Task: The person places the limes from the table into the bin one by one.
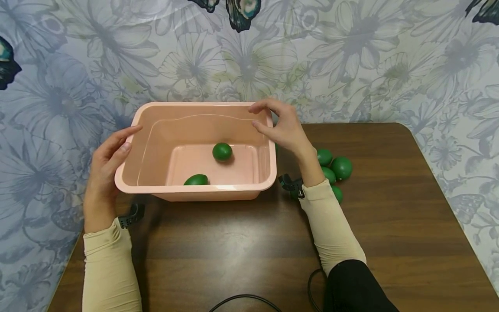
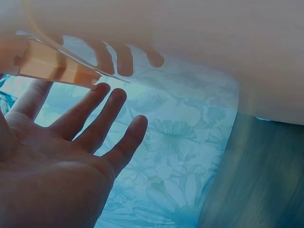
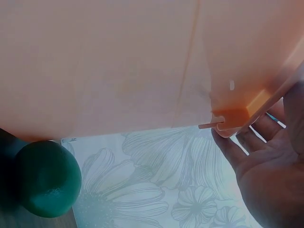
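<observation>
Peach plastic basin (image 1: 195, 190), two limes (image 1: 222, 152) inside; left hand (image 1: 104, 173), right hand (image 1: 289, 128) loosely spread at basin's ends. Seemingly basin positioning; next, likely reaching loose limes (image 1: 341, 168) right of basin.

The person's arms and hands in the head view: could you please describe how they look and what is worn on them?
The left hand and right hand show no gloves. A cream sleeve covers each forearm, left sleeve and right sleeve, with black fabric further up the right arm. Each wrist has a dark strap; a black cable loops beside the right sleeve.
</observation>
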{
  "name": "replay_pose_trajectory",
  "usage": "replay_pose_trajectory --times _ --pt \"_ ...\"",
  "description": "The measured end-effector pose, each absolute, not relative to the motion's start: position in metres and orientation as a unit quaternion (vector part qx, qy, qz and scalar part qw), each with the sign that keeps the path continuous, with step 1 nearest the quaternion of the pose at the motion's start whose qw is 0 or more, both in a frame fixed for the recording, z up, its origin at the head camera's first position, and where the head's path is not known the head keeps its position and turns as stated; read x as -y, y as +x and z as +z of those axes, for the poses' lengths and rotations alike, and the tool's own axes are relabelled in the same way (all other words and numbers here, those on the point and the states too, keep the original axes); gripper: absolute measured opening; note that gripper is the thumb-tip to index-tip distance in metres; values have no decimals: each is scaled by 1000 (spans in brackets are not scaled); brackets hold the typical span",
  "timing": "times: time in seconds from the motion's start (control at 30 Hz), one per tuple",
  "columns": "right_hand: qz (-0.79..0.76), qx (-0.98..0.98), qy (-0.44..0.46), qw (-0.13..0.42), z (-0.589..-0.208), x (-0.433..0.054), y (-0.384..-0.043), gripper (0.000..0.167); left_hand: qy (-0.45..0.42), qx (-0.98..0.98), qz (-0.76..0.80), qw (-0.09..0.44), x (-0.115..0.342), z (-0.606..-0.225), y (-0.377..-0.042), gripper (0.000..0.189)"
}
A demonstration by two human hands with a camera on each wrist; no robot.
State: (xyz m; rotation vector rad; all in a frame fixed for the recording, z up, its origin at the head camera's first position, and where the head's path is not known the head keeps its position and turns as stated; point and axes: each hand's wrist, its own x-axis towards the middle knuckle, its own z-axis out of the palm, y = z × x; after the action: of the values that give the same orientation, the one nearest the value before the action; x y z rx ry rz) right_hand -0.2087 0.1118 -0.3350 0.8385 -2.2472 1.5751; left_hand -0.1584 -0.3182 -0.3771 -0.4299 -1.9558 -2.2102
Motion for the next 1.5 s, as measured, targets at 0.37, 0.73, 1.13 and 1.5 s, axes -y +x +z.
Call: replay_pose_trajectory --times 0.37,0.73,1.13,1.5 --pt "561 769 277 127 -329 -114 -202 23 -139 660 -735 67 322 -375 -157 45" --pt "615 725 271 148 -325 -122 -198 27 -140 661 -734 69 322 -376 -157 45" --pt "626 732 241 118 -339 -154 -191 35 -141 665 -730 70 321 -376 -157 45" --pt "652 719 208 119 -363 -190 -196 37 -147 653 -741 61 322 -377 -157 45"
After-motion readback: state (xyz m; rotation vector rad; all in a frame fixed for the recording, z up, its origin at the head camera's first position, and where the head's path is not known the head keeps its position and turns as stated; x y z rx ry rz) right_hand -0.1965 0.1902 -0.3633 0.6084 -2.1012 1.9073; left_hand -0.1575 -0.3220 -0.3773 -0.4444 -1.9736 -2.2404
